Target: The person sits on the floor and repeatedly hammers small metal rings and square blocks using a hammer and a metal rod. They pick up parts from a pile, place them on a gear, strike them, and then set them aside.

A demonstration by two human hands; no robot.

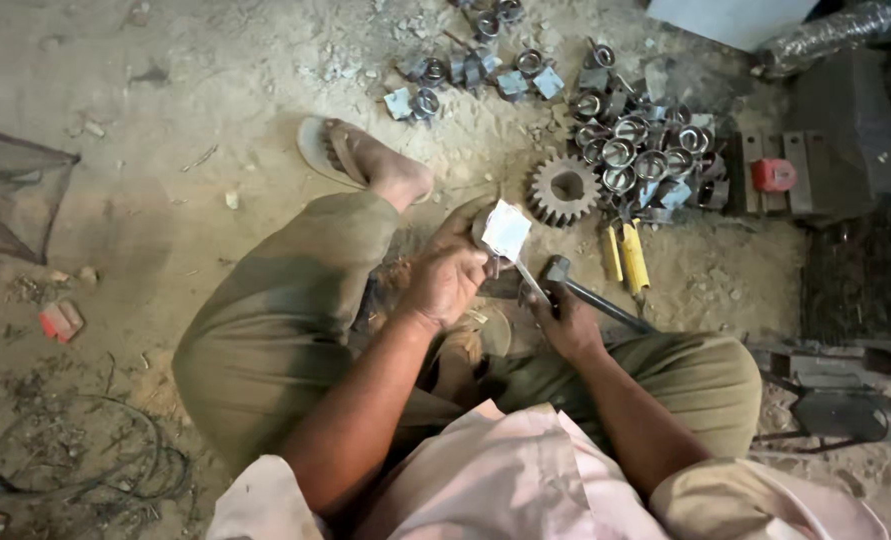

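Olive trousers [285,310], pink shirt [505,470], yellow-handled tools [633,258] (red cap [773,175] beside grey rings [635,150]).

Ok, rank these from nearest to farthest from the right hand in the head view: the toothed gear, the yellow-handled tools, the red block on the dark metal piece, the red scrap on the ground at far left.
Measured from the right hand:
1. Yellow-handled tools, just up and right of it.
2. Toothed gear, straight above, beside the pile of rings.
3. Red block, upper right.
4. Red scrap, far left on the dirt.

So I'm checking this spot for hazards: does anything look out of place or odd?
Yes. Small metal parts lie scattered on the dirt floor, some apart from the main heap, beside the gear. A sandalled foot rests close to them.
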